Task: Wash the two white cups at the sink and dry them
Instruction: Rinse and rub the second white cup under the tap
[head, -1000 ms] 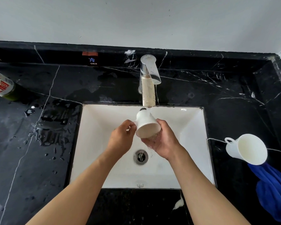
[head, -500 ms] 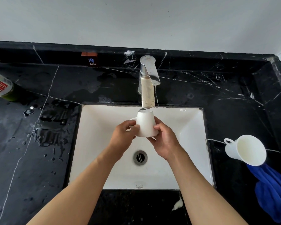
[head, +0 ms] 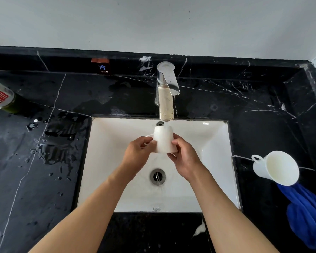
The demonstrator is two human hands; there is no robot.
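Both hands hold a white cup (head: 163, 140) over the white sink (head: 215, 143), right under the faucet (head: 167, 88) spout. The cup appears upside down, its wider rim toward the drain. My left hand (head: 137, 155) grips its left side by the handle; my right hand (head: 182, 157) grips its right side and lower rim. Water runs onto the cup and down into the basin. The second white cup (head: 276, 168) lies tilted on the black counter to the right, its mouth facing me, resting against a blue cloth (head: 306, 212).
The drain (head: 157, 176) sits in the basin below my hands. Black marble counter (head: 35, 179) surrounds the sink, with water puddles on the left. A bottle with a red and white label (head: 0, 96) lies at the far left edge. A white wall rises behind.
The cup has turned from mouth-toward-me to standing upside down under the spout and has risen slightly. Both hands shifted their grip on its sides. The second cup stayed still.
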